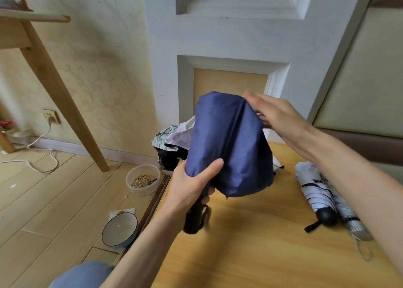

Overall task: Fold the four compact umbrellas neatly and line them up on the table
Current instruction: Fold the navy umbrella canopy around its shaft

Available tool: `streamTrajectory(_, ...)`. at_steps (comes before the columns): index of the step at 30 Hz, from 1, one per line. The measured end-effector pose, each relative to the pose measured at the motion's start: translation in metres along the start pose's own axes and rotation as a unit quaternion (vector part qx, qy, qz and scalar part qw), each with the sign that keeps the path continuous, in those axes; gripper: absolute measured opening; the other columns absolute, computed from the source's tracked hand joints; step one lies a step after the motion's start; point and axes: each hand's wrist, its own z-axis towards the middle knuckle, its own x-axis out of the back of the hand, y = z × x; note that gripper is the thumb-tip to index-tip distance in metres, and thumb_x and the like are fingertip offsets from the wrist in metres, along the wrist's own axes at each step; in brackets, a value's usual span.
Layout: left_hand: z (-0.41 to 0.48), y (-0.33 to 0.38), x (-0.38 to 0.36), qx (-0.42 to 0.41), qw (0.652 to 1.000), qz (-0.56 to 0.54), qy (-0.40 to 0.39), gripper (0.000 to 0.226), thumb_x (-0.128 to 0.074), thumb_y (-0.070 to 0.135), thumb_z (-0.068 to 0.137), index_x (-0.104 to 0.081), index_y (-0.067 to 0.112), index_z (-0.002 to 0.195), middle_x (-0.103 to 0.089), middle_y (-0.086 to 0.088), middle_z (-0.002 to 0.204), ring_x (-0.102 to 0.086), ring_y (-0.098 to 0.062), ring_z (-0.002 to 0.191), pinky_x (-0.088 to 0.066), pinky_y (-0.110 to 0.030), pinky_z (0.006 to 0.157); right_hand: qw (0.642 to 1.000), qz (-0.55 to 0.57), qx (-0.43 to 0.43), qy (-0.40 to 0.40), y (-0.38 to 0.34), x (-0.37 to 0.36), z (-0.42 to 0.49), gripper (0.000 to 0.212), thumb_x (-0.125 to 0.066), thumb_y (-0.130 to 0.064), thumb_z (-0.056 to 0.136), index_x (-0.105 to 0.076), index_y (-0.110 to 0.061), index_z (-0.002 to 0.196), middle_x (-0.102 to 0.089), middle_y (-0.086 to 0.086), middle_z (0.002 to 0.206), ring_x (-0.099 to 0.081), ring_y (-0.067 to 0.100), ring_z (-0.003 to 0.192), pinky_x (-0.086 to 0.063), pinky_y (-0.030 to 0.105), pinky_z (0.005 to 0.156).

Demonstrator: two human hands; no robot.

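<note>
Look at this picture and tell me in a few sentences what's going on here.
A person holds a navy umbrella above a wooden table. The left hand grips its canopy above the black handle; the right hand touches the canopy's top. A folded white umbrella and a silver umbrella lie side by side at right; a floral umbrella sits loose behind.

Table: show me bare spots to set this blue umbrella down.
Bare wood on the table runs from its left edge to the white umbrella. Crowded: the right side, with the silver umbrella beside it; the far edge, with the floral umbrella.
</note>
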Motion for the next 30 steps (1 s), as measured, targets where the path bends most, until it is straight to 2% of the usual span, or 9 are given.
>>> streamTrajectory(4,0.004,0.004,-0.001,0.032,0.997,-0.077,0.001,0.050,-0.093,0.035,0.077,-0.055,0.008,0.094,-0.054,-0.009,0.064,-0.047,-0.021,0.048,-0.033,-0.025,0.041,1.000,0.009,0.012,-0.012,0.024,0.010,-0.026,0.042,-0.077,-0.050,0.087,-0.070,-0.041,0.127,-0.075,-0.011,0.121,-0.070,0.003,0.114,-0.050,0.028,0.100)
streamTrajectory(7,0.002,0.004,-0.001,0.037,0.996,-0.075,0.000,0.046,-0.087,0.038,0.078,-0.058,0.007,0.098,-0.058,-0.011,0.065,-0.051,-0.022,0.047,-0.033,-0.025,0.040,0.998,0.021,0.047,0.022,0.034,0.017,-0.034,0.039,-0.079,-0.026,0.093,-0.067,-0.040,0.127,-0.066,-0.007,0.127,-0.069,0.007,0.114,-0.054,0.032,0.102)
streamTrajectory(11,0.002,0.003,0.002,0.050,0.996,-0.067,-0.003,0.050,-0.088,0.043,0.077,-0.058,0.009,0.100,-0.051,-0.008,0.071,-0.044,-0.019,0.051,-0.034,-0.026,0.040,0.997,-0.047,0.052,-0.025,0.047,0.019,-0.032,0.044,-0.076,-0.016,0.095,-0.068,-0.043,0.128,-0.067,-0.009,0.128,-0.065,0.010,0.119,-0.053,0.039,0.106)
streamTrajectory(13,0.002,0.001,0.002,0.055,0.997,-0.056,-0.011,0.057,-0.093,0.045,0.074,-0.057,0.009,0.100,-0.048,-0.010,0.073,-0.039,-0.019,0.051,-0.035,-0.026,0.040,0.995,-0.076,0.062,-0.034,0.049,0.017,-0.032,0.064,-0.079,-0.015,0.090,-0.056,-0.053,0.136,-0.057,-0.009,0.135,-0.061,0.004,0.119,-0.054,0.027,0.094)
streamTrajectory(15,0.002,-0.002,0.001,0.048,0.998,-0.043,-0.022,0.057,-0.087,0.046,0.073,-0.055,0.008,0.101,-0.048,-0.012,0.074,-0.038,-0.020,0.050,-0.036,-0.026,0.040,0.991,-0.108,0.079,-0.023,0.049,0.015,-0.031,0.068,-0.081,-0.020,0.088,-0.050,-0.062,0.132,-0.050,-0.012,0.136,-0.055,-0.008,0.119,-0.049,0.015,0.088)
streamTrajectory(20,0.001,-0.005,-0.001,0.040,0.999,-0.006,-0.012,0.054,-0.093,0.041,0.075,-0.060,0.005,0.097,-0.053,-0.014,0.067,-0.042,-0.022,0.049,-0.037,-0.027,0.042,0.983,-0.104,0.127,0.085,0.053,0.011,-0.024,0.016,-0.080,-0.029,0.092,-0.074,-0.043,0.100,-0.066,-0.011,0.114,-0.063,0.004,0.110,-0.050,0.027,0.093)
streamTrajectory(23,0.003,-0.005,-0.001,0.046,0.999,-0.020,-0.001,0.052,-0.094,0.039,0.074,-0.058,0.007,0.095,-0.048,-0.014,0.071,-0.038,-0.022,0.051,-0.035,-0.027,0.042,0.981,-0.045,0.138,0.131,0.052,0.016,-0.024,0.024,-0.078,-0.016,0.094,-0.077,-0.039,0.089,-0.072,-0.014,0.100,-0.068,0.002,0.096,-0.052,0.021,0.082)
streamTrajectory(27,0.005,-0.006,0.000,0.058,0.997,-0.046,-0.017,0.053,-0.090,0.046,0.072,-0.059,0.011,0.095,-0.045,-0.012,0.076,-0.037,-0.021,0.053,-0.033,-0.027,0.042,0.977,0.119,0.094,0.151,0.046,0.021,-0.029,0.007,-0.077,-0.021,0.095,-0.081,-0.027,0.096,-0.080,-0.009,0.102,-0.071,0.004,0.100,-0.052,0.018,0.086)
streamTrajectory(30,0.005,-0.006,0.002,0.073,0.995,-0.061,-0.019,0.052,-0.091,0.048,0.075,-0.060,0.011,0.096,-0.046,-0.012,0.077,-0.036,-0.019,0.054,-0.033,-0.025,0.042,0.978,0.119,0.060,0.159,0.040,0.023,-0.030,0.007,-0.074,-0.026,0.098,-0.081,-0.023,0.097,-0.079,-0.013,0.101,-0.070,-0.001,0.101,-0.051,0.022,0.094)
